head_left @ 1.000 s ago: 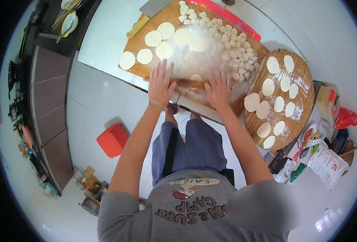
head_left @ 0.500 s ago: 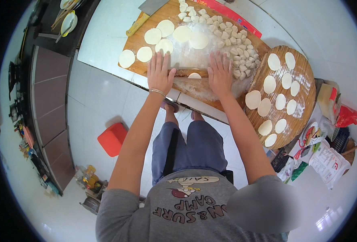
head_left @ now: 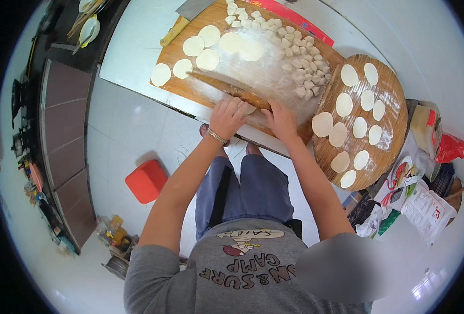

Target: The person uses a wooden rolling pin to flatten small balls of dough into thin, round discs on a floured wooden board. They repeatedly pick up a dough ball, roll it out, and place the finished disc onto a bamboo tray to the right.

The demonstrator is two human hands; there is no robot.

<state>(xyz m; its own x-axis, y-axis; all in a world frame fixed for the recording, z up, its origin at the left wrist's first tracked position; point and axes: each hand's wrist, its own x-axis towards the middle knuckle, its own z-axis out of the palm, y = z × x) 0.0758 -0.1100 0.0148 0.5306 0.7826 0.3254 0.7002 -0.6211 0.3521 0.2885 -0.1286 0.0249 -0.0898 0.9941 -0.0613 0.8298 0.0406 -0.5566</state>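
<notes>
A wooden rolling pin point(head_left: 224, 86) lies slantwise across the floured wooden board point(head_left: 177, 49). My right hand point(head_left: 281, 121) is closed on its right end. Just left of it, my left hand point(head_left: 229, 118) has its fingers bent together over the edge of a small round dough wrapper point(head_left: 249, 109), which shows partly beside the fingertips and against the pin. Beyond the pin lie several flat round wrappers point(head_left: 208, 60). Many small cut dough pieces point(head_left: 295, 44) are heaped toward the board's back right.
A cleaver point(head_left: 190, 15) rests at the board's far left corner. To the right, a round wooden board point(head_left: 394, 115) bears several spaced wrappers. Bags and packages point(head_left: 426, 209) crowd beyond it. A red stool point(head_left: 146, 181) stands on the floor at left.
My hands have gone from lying flat on the pin's ends to bent fingers nearer me and closer together. The rolling pin has turned, its left end now farther away.
</notes>
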